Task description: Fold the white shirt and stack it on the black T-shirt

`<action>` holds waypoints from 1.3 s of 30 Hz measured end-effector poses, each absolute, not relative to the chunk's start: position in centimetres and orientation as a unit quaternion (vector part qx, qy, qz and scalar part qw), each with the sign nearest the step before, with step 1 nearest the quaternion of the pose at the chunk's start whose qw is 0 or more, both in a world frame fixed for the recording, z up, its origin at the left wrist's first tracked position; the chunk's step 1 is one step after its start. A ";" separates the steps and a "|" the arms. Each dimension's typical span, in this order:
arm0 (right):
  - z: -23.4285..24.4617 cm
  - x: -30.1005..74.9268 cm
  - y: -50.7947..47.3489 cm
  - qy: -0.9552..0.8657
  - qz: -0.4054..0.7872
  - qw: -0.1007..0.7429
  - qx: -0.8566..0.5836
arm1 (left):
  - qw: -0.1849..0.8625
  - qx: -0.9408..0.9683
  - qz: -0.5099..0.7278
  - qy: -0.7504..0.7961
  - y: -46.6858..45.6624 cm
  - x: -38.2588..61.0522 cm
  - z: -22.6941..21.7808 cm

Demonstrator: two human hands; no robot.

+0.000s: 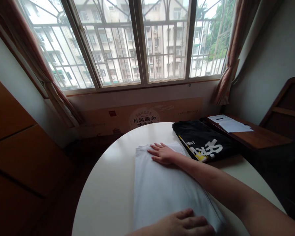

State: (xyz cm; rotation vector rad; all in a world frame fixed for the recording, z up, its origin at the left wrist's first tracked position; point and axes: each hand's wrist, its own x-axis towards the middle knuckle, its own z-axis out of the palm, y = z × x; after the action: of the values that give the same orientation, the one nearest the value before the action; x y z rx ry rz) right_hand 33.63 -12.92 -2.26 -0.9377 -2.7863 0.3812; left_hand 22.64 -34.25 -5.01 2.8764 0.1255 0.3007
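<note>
A white garment (159, 190), folded into a long flat panel, lies on the round white table (105, 183); its exact kind does not show. My right hand (162, 153) rests open on its far end, palm down with the fingers spread. At the near end my left hand (180, 224) lies over the cloth, fingers stretched out to the right and partly cut off by the lower frame edge. To the right of the white garment sits a folded black garment (199, 131) with white and yellow lettering.
A brown wooden surface (267, 137) with white papers (236, 124) and a dark pen stands at the right, near a wooden chair back (285, 101). Behind the table are a printed carton (120, 119) and a barred window. An orange-brown cabinet (17, 157) is at the left.
</note>
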 end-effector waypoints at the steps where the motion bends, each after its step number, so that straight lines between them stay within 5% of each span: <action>1: -2.4 33.5 -12.6 -0.931 0.125 0.094 -0.329 | 0.131 0.984 0.118 0.035 -34.4 22.7 -4.4; 5: -1.8 33.9 -13.0 -0.906 0.072 0.170 -0.380 | 0.148 0.959 0.222 0.094 -34.0 21.2 -0.1; 8: -0.2 36.1 -15.4 -0.865 0.029 0.255 -0.431 | 0.074 0.883 0.293 0.359 -31.9 18.1 2.8; 11: 1.9 39.8 -19.1 -0.812 0.050 0.258 -0.521 | -0.005 0.750 0.219 0.623 -28.9 14.5 3.8; 14: 3.2 43.5 -23.2 -0.788 0.060 0.168 -0.590 | 0.000 0.670 0.087 0.737 -26.6 12.3 3.3; 18: 3.0 46.1 -26.4 -0.763 0.102 0.057 -0.636 | 0.032 0.675 0.056 0.735 -25.8 12.0 2.1; 21: 1.9 46.3 -26.9 -0.745 0.149 0.050 -0.649 | 0.041 0.689 0.097 0.717 -25.8 12.4 1.4; 31: 0.0 45.4 -27.0 -0.756 0.205 0.142 -0.605 | 0.275 0.634 0.370 0.621 -25.4 13.4 -0.4; 39: -1.5 45.5 -26.4 -0.692 0.418 0.288 -0.514 | 0.387 0.525 0.505 0.566 -25.7 13.4 0.2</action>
State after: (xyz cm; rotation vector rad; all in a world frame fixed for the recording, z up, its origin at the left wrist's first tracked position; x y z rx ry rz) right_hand 45.47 -26.45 -1.51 -1.3720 -1.8479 1.1158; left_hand 13.39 -25.73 0.22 1.3353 1.4400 1.2864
